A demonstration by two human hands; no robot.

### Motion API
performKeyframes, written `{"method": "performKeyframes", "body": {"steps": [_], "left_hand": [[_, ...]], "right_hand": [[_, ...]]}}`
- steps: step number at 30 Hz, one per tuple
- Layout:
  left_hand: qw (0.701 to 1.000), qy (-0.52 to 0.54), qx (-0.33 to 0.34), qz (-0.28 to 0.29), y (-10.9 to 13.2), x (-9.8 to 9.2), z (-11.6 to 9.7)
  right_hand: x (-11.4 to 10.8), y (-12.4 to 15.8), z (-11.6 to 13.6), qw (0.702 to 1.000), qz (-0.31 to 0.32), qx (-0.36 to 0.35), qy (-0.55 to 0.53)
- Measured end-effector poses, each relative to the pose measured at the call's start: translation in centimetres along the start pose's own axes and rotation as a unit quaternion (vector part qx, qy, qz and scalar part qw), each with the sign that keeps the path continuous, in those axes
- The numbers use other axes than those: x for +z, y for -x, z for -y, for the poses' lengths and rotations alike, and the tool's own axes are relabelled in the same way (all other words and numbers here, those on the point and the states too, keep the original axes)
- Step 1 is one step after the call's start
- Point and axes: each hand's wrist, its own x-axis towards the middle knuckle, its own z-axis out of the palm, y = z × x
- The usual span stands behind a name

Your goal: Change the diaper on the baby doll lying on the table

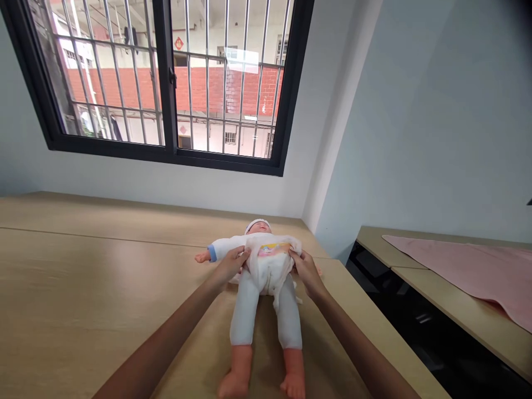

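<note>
A baby doll (pixel 266 293) lies on its back on the wooden table (pixel 83 299), head toward the window and bare feet toward me. It wears white clothes and a white diaper (pixel 269 267) with a coloured band at the waist. My left hand (pixel 231 265) grips the diaper's left side at the doll's waist, fingers closed on the fabric. My right hand (pixel 305 267) pinches the diaper's right side in the same way. The doll's arm with a blue cuff sticks out to the left.
A barred window (pixel 166 83) fills the wall behind the table. To the right, across a dark gap (pixel 415 316), stands a second table (pixel 469 316) with a pink cloth (pixel 477 271) spread on it. The table edge runs close to my right arm.
</note>
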Motion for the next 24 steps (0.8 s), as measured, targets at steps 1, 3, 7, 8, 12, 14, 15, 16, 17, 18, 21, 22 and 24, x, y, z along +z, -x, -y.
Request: {"method": "performKeyframes", "body": {"steps": [1,3,7,8,12,14,15,16,17,18,21,22,24], "left_hand": [[1.000,0.015,-0.024,0.009,-0.7,-0.3,0.4],[0.998,0.025,-0.052,0.016,-1.7,-0.9,1.2],[0.997,0.026,-0.070,-0.012,-2.3,-1.5,2.5],[0.997,0.026,-0.070,-0.023,-2.2,-1.4,2.7],[0.989,-0.002,0.029,-0.146,-0.7,0.5,3.2],[0.971,-0.043,0.106,-0.209,0.2,1.8,3.4],[0.965,-0.064,0.128,-0.220,0.7,2.4,3.5],[0.963,-0.081,0.137,-0.218,1.0,2.9,3.6],[0.963,-0.093,0.139,-0.212,1.2,3.2,3.8],[0.963,-0.101,0.138,-0.209,1.3,3.3,4.0],[0.966,-0.096,0.130,-0.203,1.0,2.7,4.4],[0.968,-0.088,0.124,-0.199,0.7,2.4,4.5],[0.972,-0.067,0.114,-0.195,0.3,1.8,4.6]], "right_hand": [[0.2,-0.7,-0.6,1.000,-0.005,-0.014,0.015],[0.3,-1.7,-2.0,0.997,-0.015,-0.053,0.050],[0.1,-2.5,-4.3,0.992,-0.017,-0.089,0.089],[0.0,-2.6,-4.7,0.992,-0.014,-0.090,0.084],[-0.2,-2.3,-5.5,0.993,-0.012,-0.101,0.053],[-0.3,-2.2,-5.6,0.994,-0.024,-0.100,0.046],[-0.3,-2.1,-5.6,0.994,-0.028,-0.097,0.041],[-0.3,-2.0,-5.6,0.994,-0.033,-0.094,0.036],[-0.3,-1.9,-5.6,0.994,-0.038,-0.093,0.034],[-0.3,-1.9,-5.7,0.994,-0.040,-0.092,0.034],[-0.4,-1.9,-5.9,0.994,-0.040,-0.096,0.045],[-0.4,-1.9,-5.9,0.993,-0.039,-0.097,0.049],[-0.5,-1.9,-6.0,0.994,-0.035,-0.097,0.048]]}}
